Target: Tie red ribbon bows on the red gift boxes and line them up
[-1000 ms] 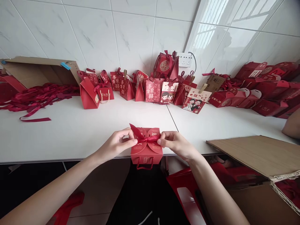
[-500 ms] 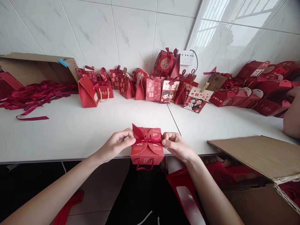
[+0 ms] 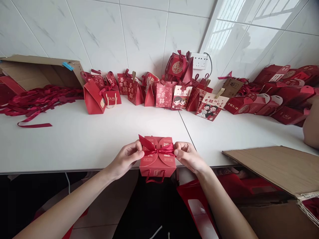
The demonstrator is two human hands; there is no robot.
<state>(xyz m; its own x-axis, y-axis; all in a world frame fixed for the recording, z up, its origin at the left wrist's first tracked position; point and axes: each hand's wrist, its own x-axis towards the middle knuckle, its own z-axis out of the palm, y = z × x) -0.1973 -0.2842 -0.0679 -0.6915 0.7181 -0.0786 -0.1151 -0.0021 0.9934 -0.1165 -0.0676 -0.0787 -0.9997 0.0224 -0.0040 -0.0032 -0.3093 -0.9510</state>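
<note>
A small red gift box (image 3: pixel 158 162) with rounded top flaps and a twisted cord handle sits at the table's front edge. Across its top runs a shiny red ribbon (image 3: pixel 165 150), knotted near the middle. My left hand (image 3: pixel 129 156) pinches the ribbon at the box's left side, thumb against fingers, with a pointed ribbon end standing up beside it. On the right side, my right hand (image 3: pixel 187 156) pinches the ribbon's other part between thumb and fingers.
Several finished red boxes (image 3: pixel 163 94) line the wall. Loose ribbons (image 3: pixel 42 99) lie at left by an open carton (image 3: pixel 32 63). Stacked red boxes (image 3: pixel 286 114) and another person's arm (image 3: pixel 311 126) are at right. A cardboard flap (image 3: pixel 271 166) juts in at front right.
My hands have moved slightly apart with the ribbon held between them, and the ribbon end by my left hand has shifted a little left. The view has shifted slightly.
</note>
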